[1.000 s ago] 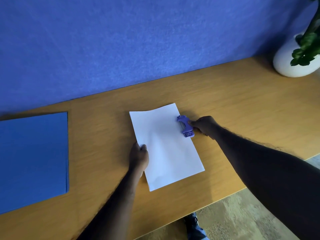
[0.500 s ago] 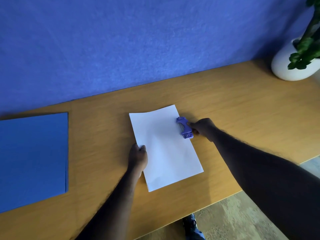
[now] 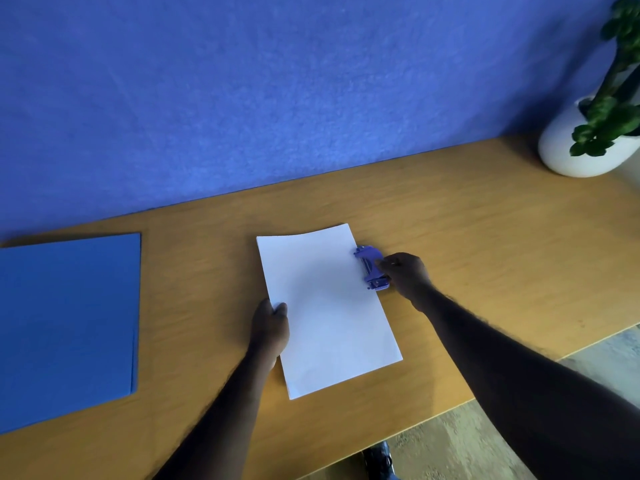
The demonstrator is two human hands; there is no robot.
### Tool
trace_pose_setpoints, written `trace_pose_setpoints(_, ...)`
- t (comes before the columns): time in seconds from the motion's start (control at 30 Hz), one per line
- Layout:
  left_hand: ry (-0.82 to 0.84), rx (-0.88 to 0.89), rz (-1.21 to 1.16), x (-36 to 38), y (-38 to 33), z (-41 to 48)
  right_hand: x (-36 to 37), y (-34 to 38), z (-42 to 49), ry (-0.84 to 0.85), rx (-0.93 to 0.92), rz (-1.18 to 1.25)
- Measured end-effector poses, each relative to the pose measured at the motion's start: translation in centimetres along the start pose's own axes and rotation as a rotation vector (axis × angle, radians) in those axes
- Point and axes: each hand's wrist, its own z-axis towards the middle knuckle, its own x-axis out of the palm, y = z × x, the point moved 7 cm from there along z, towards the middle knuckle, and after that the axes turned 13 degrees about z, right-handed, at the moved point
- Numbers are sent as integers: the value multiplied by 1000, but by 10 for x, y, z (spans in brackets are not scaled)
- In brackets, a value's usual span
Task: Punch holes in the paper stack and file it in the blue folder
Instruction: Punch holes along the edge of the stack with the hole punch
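A white paper stack (image 3: 325, 306) lies on the wooden desk (image 3: 485, 244), tilted a little. My left hand (image 3: 272, 323) grips its left edge, thumb on top of the sheets. A small purple hole punch (image 3: 370, 266) sits over the stack's right edge near the far corner. My right hand (image 3: 405, 273) is closed on the punch from the right side. The blue folder (image 3: 65, 327) lies shut and flat at the left of the desk, well apart from the stack.
A blue felt partition (image 3: 277, 91) stands along the desk's back edge. A white pot with a green plant (image 3: 585, 147) is at the far right corner. The desk's front edge runs diagonally at lower right, with carpet and a shoe (image 3: 379, 459) below.
The punch and my right hand have stayed at the stack's right edge, shifting only slightly. My left hand keeps its hold on the left edge. The view has tilted a bit.
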Motion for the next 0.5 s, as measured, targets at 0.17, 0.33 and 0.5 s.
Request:
trace_pose_setpoints(0.17,-45,3,-14,-21,12,-4,-9,-7,-31,-227,-80,-38)
trace_pose_setpoints(0.33,-58,-13,-24,-43,28,-10,23,-19,-71,-123,-201,-193)
trace_pose_setpoints(0.5,-50,31,-78,-65,29,-18,65,-17,-79,14,-198,-196)
